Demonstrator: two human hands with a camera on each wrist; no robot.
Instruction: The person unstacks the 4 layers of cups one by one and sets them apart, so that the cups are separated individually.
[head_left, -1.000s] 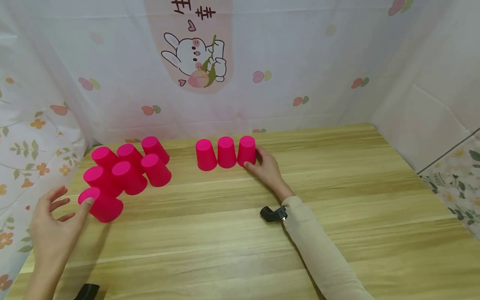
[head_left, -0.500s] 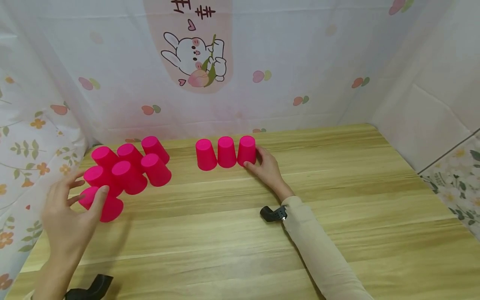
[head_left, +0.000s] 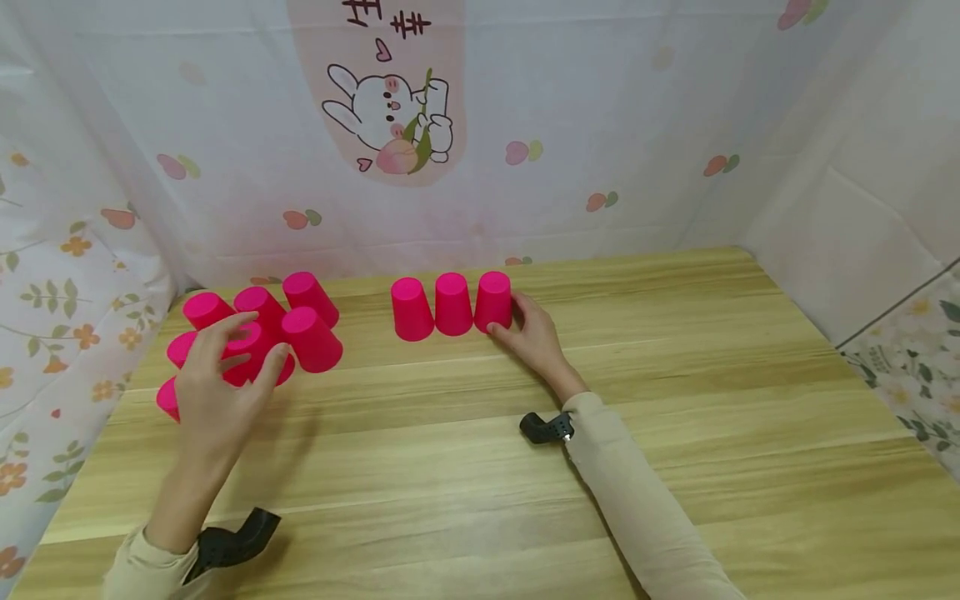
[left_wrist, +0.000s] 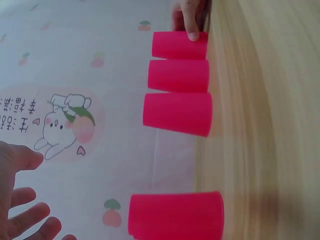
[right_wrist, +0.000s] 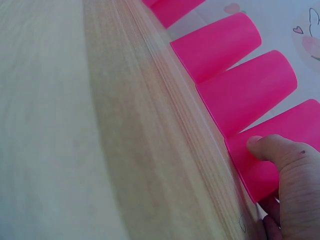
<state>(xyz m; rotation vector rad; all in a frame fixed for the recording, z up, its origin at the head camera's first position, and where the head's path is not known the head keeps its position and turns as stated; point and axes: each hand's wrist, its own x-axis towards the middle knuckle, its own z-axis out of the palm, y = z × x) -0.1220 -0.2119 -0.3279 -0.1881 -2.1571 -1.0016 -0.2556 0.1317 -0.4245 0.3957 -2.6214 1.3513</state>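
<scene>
Three pink cups stand upside down in a row at the back middle of the table. My right hand [head_left: 542, 343] grips the right-end cup [head_left: 492, 302] of this row, thumb on its front and fingers around its far side. Beside it are the middle cup [head_left: 453, 305] and the left-end cup [head_left: 412, 312]. At the left, several more upside-down pink cups [head_left: 315, 342] stand in a cluster. My left hand [head_left: 213, 400] is over that cluster with fingers spread and nothing held, hiding parts of the nearer cups. In the left wrist view its fingers [left_wrist: 31, 216] are apart from the cups.
The wood-grain table [head_left: 465, 492] meets a white printed cloth [head_left: 570, 108] along its back edge. More patterned cloth [head_left: 75, 275] hangs on the left side. Each wrist carries a black camera mount [head_left: 546, 427].
My left hand has moved right and away from me, from the nearest cup at the left to over the middle of the cluster. My right hand stays on its cup.
</scene>
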